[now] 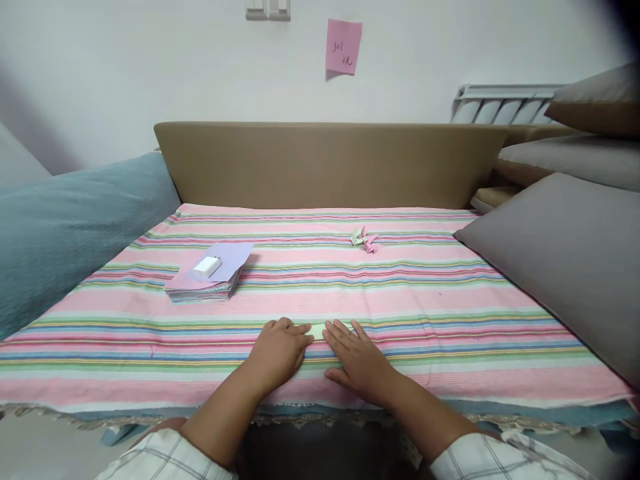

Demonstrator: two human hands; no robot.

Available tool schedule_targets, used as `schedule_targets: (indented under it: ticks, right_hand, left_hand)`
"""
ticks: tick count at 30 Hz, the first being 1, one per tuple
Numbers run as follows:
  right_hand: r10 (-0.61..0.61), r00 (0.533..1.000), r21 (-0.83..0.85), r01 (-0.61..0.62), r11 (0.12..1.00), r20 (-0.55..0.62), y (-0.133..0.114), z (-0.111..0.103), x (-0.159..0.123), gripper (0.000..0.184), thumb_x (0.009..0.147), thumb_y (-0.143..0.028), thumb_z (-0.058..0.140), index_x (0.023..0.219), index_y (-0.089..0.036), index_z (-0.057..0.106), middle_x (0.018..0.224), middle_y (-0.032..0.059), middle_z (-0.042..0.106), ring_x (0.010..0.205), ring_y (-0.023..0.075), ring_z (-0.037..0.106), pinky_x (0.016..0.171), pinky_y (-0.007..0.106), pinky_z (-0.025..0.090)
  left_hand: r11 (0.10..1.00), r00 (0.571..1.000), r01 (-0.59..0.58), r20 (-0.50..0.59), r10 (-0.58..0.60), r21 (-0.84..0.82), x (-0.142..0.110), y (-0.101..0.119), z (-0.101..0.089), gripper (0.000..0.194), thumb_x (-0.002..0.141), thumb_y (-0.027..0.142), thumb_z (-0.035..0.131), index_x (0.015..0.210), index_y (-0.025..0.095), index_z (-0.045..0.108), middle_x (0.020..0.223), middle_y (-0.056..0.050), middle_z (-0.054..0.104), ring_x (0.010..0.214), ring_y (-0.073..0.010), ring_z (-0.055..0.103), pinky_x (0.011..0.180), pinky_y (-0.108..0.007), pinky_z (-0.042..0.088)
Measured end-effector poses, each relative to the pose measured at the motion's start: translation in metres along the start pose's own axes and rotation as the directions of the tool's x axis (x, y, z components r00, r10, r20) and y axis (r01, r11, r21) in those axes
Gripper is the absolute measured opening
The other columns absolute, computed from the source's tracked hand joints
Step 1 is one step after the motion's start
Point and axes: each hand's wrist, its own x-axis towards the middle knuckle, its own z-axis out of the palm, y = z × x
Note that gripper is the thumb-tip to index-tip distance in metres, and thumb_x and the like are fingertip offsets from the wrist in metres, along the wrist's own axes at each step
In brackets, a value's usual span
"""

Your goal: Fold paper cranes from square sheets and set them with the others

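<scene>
A narrow strip of pale green paper (317,331) lies flat on the striped cloth in front of me, with both hands at it. My left hand (280,351) is closed, its fingers bent, and its thumb and index fingertips rest at the strip's left end. Flat over the right part of the strip lies my right hand (357,358), open, with fingers stretched out and the thumb apart. Its fingers hide much of that end of the paper. Farther back sit a pale green folded paper piece (358,236) and a pink folded paper piece (371,244), side by side.
To the left stands a stack of coloured paper (200,292) with a white charger plug (207,267) on top. A pink and multicoloured striped cloth (310,287) covers the surface. Grey cushions (555,253) line the right side; a blue padded armrest (85,220) borders the left.
</scene>
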Motion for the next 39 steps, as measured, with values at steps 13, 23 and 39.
schedule_targets:
  ticks: [13,23,39]
  right_hand:
    - [0.012,1.0,0.053,-0.013,0.999,0.022,-0.001,-0.003,0.002,0.066,0.087,-0.057,0.035,0.14,-0.018,0.027,0.146,0.0089,0.027,0.135,0.0256,0.02,0.109,0.053,0.014]
    - [-0.016,0.999,0.048,0.018,0.999,-0.032,0.002,-0.007,0.002,0.063,0.085,-0.051,0.046,0.136,-0.017,0.035,0.141,0.011,0.036,0.132,0.0251,0.028,0.108,0.05,0.02]
    - [0.114,0.933,0.084,-0.09,0.992,-0.342,0.017,-0.013,0.015,0.021,0.086,-0.026,0.049,0.075,-0.02,0.066,0.091,0.006,0.063,0.088,0.0179,0.055,0.079,0.032,0.045]
  left_hand:
    - [0.969,0.955,0.249,-0.162,-0.247,-0.011,-0.001,-0.007,-0.014,0.03,0.085,0.023,0.043,0.11,0.021,0.06,0.119,-0.01,0.061,0.112,-0.028,0.052,0.103,-0.053,0.02]
    - [0.989,0.998,-0.017,0.06,0.025,-0.144,-0.006,0.016,0.012,0.066,0.075,0.037,0.063,0.134,0.024,0.037,0.139,-0.01,0.041,0.128,-0.0289,0.037,0.105,-0.05,0.026]
    - [0.974,0.972,0.143,-0.161,-0.172,-0.178,0.041,0.014,0.021,0.018,0.079,0.028,0.059,0.095,0.022,0.064,0.11,-0.006,0.061,0.101,-0.0226,0.052,0.088,-0.036,0.038]
